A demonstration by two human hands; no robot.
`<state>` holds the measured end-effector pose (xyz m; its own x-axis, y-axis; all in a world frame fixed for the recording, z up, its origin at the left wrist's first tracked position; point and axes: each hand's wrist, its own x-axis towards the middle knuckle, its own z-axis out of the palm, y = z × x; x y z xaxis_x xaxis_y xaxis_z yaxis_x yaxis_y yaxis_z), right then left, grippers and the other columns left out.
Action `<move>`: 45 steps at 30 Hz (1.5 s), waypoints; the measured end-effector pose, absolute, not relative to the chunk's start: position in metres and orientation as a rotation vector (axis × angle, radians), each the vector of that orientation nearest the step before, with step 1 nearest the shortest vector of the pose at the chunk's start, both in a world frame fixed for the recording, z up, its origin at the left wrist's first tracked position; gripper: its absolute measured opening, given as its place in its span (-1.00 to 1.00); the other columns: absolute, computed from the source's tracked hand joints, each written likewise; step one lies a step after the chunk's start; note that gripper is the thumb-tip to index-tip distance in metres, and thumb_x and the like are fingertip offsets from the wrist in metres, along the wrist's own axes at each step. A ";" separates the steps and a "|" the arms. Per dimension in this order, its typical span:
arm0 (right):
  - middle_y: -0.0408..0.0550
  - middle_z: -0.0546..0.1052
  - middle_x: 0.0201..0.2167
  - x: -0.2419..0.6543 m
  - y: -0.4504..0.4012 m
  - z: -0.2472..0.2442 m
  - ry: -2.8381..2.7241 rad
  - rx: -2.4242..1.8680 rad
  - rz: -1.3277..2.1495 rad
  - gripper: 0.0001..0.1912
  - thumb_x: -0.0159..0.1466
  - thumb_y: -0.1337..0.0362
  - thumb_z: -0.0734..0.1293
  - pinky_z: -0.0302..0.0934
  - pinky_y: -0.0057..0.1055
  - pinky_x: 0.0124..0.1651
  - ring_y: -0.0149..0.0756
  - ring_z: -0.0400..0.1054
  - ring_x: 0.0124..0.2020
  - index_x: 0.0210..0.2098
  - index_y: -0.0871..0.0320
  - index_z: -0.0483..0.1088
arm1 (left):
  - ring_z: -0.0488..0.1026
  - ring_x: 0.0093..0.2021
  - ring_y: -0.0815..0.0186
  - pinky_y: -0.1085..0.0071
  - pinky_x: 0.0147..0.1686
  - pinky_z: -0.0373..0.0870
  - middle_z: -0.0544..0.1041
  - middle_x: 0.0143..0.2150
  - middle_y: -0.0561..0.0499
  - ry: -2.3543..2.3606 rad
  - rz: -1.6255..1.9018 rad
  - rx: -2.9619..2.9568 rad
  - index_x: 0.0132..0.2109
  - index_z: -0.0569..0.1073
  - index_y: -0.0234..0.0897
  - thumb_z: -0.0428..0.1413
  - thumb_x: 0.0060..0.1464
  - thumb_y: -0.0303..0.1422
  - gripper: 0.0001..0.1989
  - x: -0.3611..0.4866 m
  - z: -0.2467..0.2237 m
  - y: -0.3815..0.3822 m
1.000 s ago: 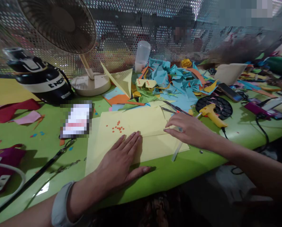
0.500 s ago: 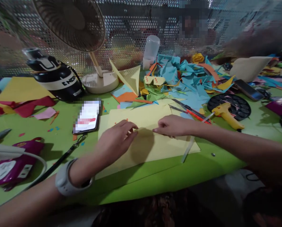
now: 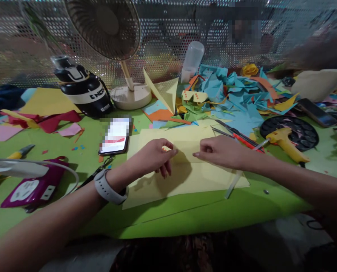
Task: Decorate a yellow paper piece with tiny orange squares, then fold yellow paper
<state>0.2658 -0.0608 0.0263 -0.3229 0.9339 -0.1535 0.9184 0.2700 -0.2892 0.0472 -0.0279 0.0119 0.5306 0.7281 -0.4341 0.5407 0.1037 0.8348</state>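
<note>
Pale yellow sheets of paper lie on the green tabletop in front of me, with a straight edge or crease running across between my hands. Above their left half is my left hand, its thumb and fingers bent but apart, holding nothing that shows. A few orange marks peek through the gap between finger and thumb. My right hand is closed, its curled fingers and thumb low over the right half of the paper; anything inside them is hidden. Beside its wrist lie red-handled scissors and a yellow glue gun with a glue stick.
A lit phone lies left of the paper. Behind stand a black bottle, a fan and a heap of blue paper scraps. A black round tray sits right, a purple power block left.
My left hand has shifted right and turned, its lower fingers now hanging below the thumb. The right hand keeps its closed shape over the paper. The whole view has swung slightly left.
</note>
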 end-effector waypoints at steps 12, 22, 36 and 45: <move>-0.11 0.56 -0.41 0.290 -0.076 0.031 -2.666 -1.403 0.418 -0.83 0.24 0.17 0.30 0.17 -0.37 -0.30 -0.22 0.42 -0.34 -0.34 0.08 0.50 | 0.42 -0.38 0.36 0.44 -0.39 0.31 0.49 -0.35 0.02 0.910 0.551 2.423 -0.33 0.55 -0.24 0.11 0.09 -0.37 -0.88 0.032 0.002 -0.050; 0.00 0.54 -0.28 0.292 -0.087 0.035 -2.768 -1.272 0.548 -0.78 0.28 0.25 0.23 0.21 -0.36 -0.19 -0.22 0.41 -0.23 -0.21 0.15 0.49 | 0.48 -0.25 0.28 0.38 -0.28 0.44 0.54 -0.23 -0.09 0.680 0.529 2.603 -0.18 0.52 -0.29 0.02 0.15 -0.45 -0.81 0.026 -0.003 -0.058; 0.02 0.50 -0.23 0.296 -0.082 0.029 -2.665 -1.420 0.705 -0.68 0.30 0.11 0.20 0.20 -0.34 -0.17 -0.22 0.38 -0.24 -0.29 0.18 0.50 | 0.40 -0.42 0.36 0.43 -0.43 0.33 0.47 -0.46 0.02 0.835 0.554 2.581 -0.38 0.44 -0.27 -0.02 0.21 -0.31 -0.76 0.034 -0.009 -0.060; -0.02 0.45 -0.36 0.294 -0.060 0.020 -2.569 -1.653 0.815 -0.61 0.20 -0.06 0.26 0.07 -0.40 -0.35 -0.21 0.33 -0.33 -0.38 0.17 0.44 | 0.30 -0.44 0.35 0.41 -0.45 0.21 0.36 -0.45 0.03 1.031 0.460 2.520 -0.44 0.30 -0.25 0.02 0.15 -0.36 -0.81 0.040 -0.013 -0.057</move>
